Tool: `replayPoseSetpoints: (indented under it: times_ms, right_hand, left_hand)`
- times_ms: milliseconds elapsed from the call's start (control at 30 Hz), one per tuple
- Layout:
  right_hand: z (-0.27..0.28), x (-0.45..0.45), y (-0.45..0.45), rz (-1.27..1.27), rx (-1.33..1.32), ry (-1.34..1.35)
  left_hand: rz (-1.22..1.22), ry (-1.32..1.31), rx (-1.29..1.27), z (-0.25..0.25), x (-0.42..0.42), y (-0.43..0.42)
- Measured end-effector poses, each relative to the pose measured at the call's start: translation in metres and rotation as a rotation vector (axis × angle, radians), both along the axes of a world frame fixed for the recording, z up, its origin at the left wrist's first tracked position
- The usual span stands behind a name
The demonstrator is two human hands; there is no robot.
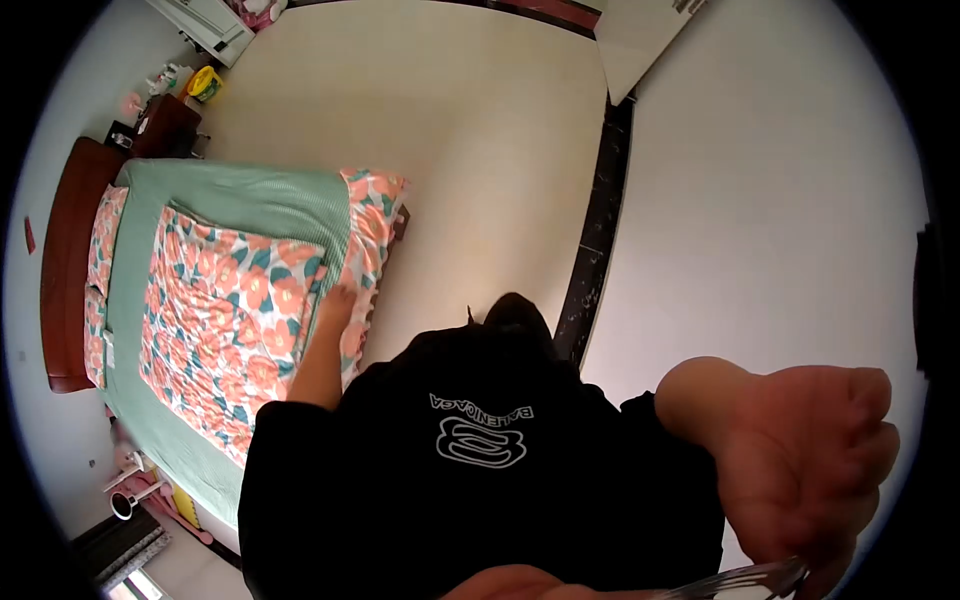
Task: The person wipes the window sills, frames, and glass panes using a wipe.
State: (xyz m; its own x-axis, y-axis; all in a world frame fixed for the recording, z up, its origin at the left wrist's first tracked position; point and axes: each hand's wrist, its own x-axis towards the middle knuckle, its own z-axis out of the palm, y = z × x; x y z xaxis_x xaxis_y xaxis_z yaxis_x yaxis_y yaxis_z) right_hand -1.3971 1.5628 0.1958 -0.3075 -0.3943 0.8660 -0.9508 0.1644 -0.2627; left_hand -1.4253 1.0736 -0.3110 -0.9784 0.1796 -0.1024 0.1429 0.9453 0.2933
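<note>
My right hand (805,450) is raised close to the camera at the lower right, palm side showing and fingers curled. Its lower fingers meet the end of a clear, shiny curved rim at the bottom edge, which looks like glasses (745,580). My left hand (340,300) hangs low over the near end of the bed, by the corner of a folded floral quilt (235,290). The left fingers are small and partly hidden, so whether they touch the bedding cannot be told.
The bed has a green sheet (235,190) and a brown headboard (75,250). Beyond it stand a dark bedside cabinet (165,125) and a yellow tub (204,84). A black floor strip (600,200) divides the floor near an open door (640,45). A round white-framed mirror (122,505) is at lower left.
</note>
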Motion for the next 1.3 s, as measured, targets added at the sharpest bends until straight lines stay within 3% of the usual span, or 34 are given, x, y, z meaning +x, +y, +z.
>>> replayPoseSetpoints:
  times_ms: [67, 200, 267, 333, 367, 433, 467, 500, 533, 600, 667, 700, 767, 867, 933, 1000, 1067, 1100, 1167, 1300]
  right_hand:
    - [-0.001, -0.045, 0.009, 0.114, -0.056, -0.085]
    - [-0.017, -0.179, 0.011, 0.289, -0.125, -0.168]
    - [-0.018, -0.255, 0.009, 0.393, -0.126, -0.197]
    - [-0.018, -0.335, 0.001, 0.488, -0.128, -0.218]
    - [-0.019, -0.373, -0.007, 0.519, -0.131, -0.234]
    - [-0.021, -0.444, -0.029, 0.576, -0.124, -0.279]
    - [-0.023, -0.474, -0.039, 0.596, -0.123, -0.295]
    - [-0.023, -0.502, -0.05, 0.613, -0.117, -0.311]
    - [-0.024, -0.528, -0.059, 0.625, -0.111, -0.33]
    - [-0.028, -0.572, -0.086, 0.618, -0.087, -0.447]
    - [-0.028, -0.622, -0.135, 0.634, -0.134, -0.47]
    - [-0.026, -0.657, -0.151, 1.002, -0.016, -0.716]
    - [-0.027, -0.699, -0.18, 1.095, -0.031, -0.615]
    - [-0.03, -0.756, -0.225, 1.112, -0.095, -0.495]
    - [-0.034, -0.798, -0.261, 1.115, -0.073, -0.46]
    - [-0.037, -0.835, -0.294, 1.119, -0.051, -0.453]
    - [-0.042, -0.87, -0.321, 1.13, -0.043, -0.45]
    - [-0.046, -0.885, -0.333, 1.145, -0.046, -0.449]
    - [-0.052, -0.922, -0.355, 1.196, -0.053, -0.453]
    - [-0.075, -1.009, -0.408, 1.376, -0.069, -0.488]
  left_hand:
    - [0.302, -0.131, 0.346, 0.117, -0.103, 0.083]
    - [0.123, -0.115, 0.356, 0.144, -0.245, 0.119]
    - [0.149, -0.16, 0.297, 0.114, -0.269, 0.106]
    - [-0.131, 0.04, -0.007, 0.026, -0.257, 0.057]
    - [-0.107, 0.019, -0.027, -0.01, -0.235, 0.034]
    - [-0.001, -0.152, -0.119, -0.018, -0.182, 0.012]
    - [-0.146, -0.3, -0.38, -0.023, -0.158, -0.001]
    - [-0.111, -0.3, -0.3, -0.11, -0.088, -0.059]
    - [0.022, -0.468, -0.483, -0.049, -0.094, -0.024]
    - [0.5, -0.501, -0.14, -0.035, -0.062, -0.025]
    - [0.852, -0.728, 0.056, -0.016, -0.057, -0.012]
    - [0.969, -0.827, 0.108, -0.012, -0.067, -0.007]
    - [0.996, -0.916, 0.156, -0.02, -0.099, -0.009]
    - [0.778, -0.883, 0.122, -0.045, -0.193, -0.05]
    - [0.502, -0.672, -0.052, -0.067, -0.282, -0.092]
    - [0.62, -0.468, -0.004, -0.034, -0.414, -0.138]
    - [1.101, -0.268, 0.414, 0.034, -0.554, -0.161]
    - [0.953, -0.179, 0.518, 0.013, -0.59, -0.193]
    - [0.988, -0.142, 0.565, 0.102, -0.693, -0.195]
    - [0.894, -0.076, 0.732, 0.121, -0.796, -0.236]
